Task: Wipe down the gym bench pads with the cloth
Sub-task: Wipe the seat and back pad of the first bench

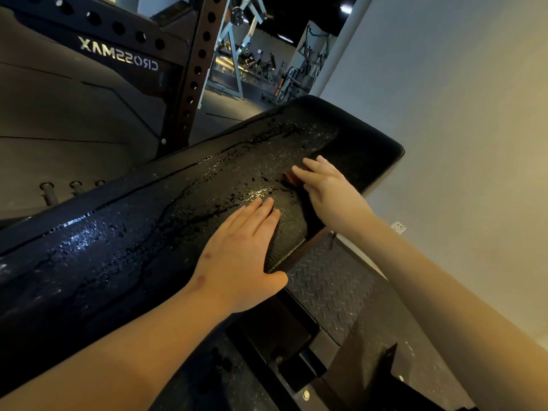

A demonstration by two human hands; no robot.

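A long black bench pad runs diagonally across the head view, its surface wet with streaks and droplets. My left hand lies flat on the pad near its right edge, fingers straight and thumb hooked over the edge. Further up the pad, my right hand presses with straight fingers on a small reddish cloth. Only a corner of the cloth shows beyond the fingertips; the rest is hidden under the hand. The pad's far end looks drier and dull.
A dark perforated rack upright and a beam marked CROSSMAX stand behind the bench. A pale wall is close on the right. A diamond-plate base and the bench frame lie below the pad. Other gym machines stand far back.
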